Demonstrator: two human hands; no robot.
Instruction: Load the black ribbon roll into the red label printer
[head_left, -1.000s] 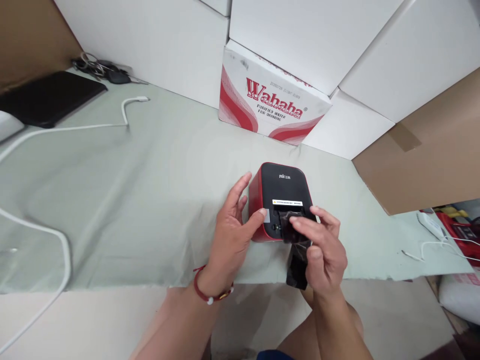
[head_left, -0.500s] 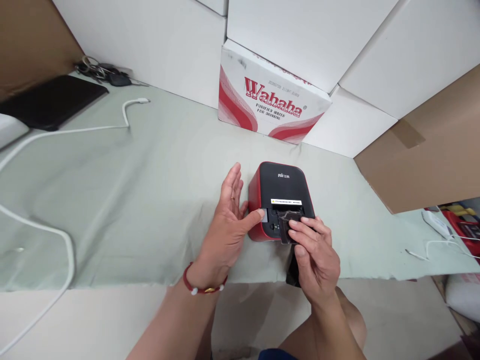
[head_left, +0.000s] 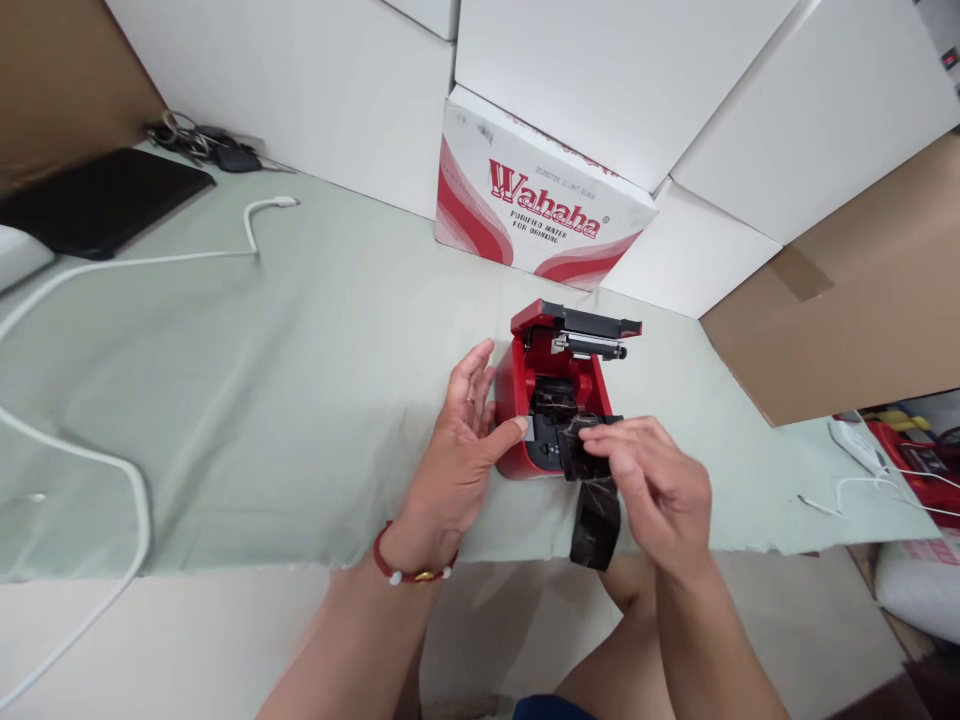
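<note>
A small red and black label printer [head_left: 513, 455] stands on the cloth-covered table with its lid [head_left: 577, 318] raised. Inside lies a black roll [head_left: 555, 393], and a black strip of labels [head_left: 596, 525] runs out over the front and hangs past the table edge. My left hand [head_left: 465, 440] is beside the printer's left wall, thumb on a grey button [head_left: 529, 428], the other fingers stretched out and apart. At the printer's front right, my right hand [head_left: 660, 485] pinches the black strip between thumb and fingers. The fingertips partly cover the strip.
Behind the printer a Wahaha carton [head_left: 544, 195] leans against white boxes [head_left: 600, 80]. A white cable [head_left: 135, 262], a black tablet-like slab [head_left: 105, 200] and keys [head_left: 202, 140] lie at left. A brown cardboard box [head_left: 847, 290] and a red item [head_left: 911, 465] are at right.
The printer's lid has swung up and back, baring the inside and the black roll. My right hand has shifted slightly right with the strip. My left hand has stayed nearly still.
</note>
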